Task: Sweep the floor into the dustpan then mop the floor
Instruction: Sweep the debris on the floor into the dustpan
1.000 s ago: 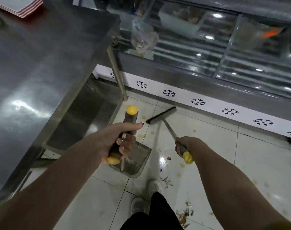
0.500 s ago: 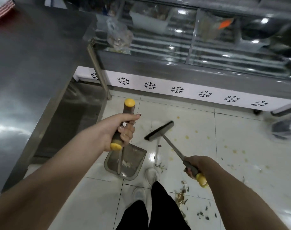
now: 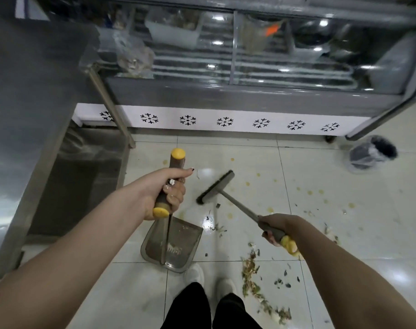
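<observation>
On the floor [image 3: 358, 236], we are sweeping: our left hand [image 3: 169, 193] is grasping the dustpan [image 3: 192, 236] handle, our right hand [image 3: 275, 227] the broom [image 3: 216, 187]. Debris [image 3: 252, 279] is lying right of the dustpan; the next stroke, we judge, is calling for a leftward pull.

Dustpan [image 3: 176, 245]: on the floor [image 3: 380, 233], just ahead of the shoes [image 3: 195, 273], below the left hand [image 3: 165, 193] gripping its handle.
Broom [image 3: 215, 187]: head right of the left hand, behind the dustpan; shaft runs back and rightward to the right hand [image 3: 277, 227].
Debris [image 3: 252, 276]: on the floor, right of the dustpan and shoes.
Tabletop [image 3: 31, 91]: far left.
Display case [image 3: 249, 67]: across the back.
Bin [image 3: 370, 154]: on the floor at far right, before the case's right end.
</observation>
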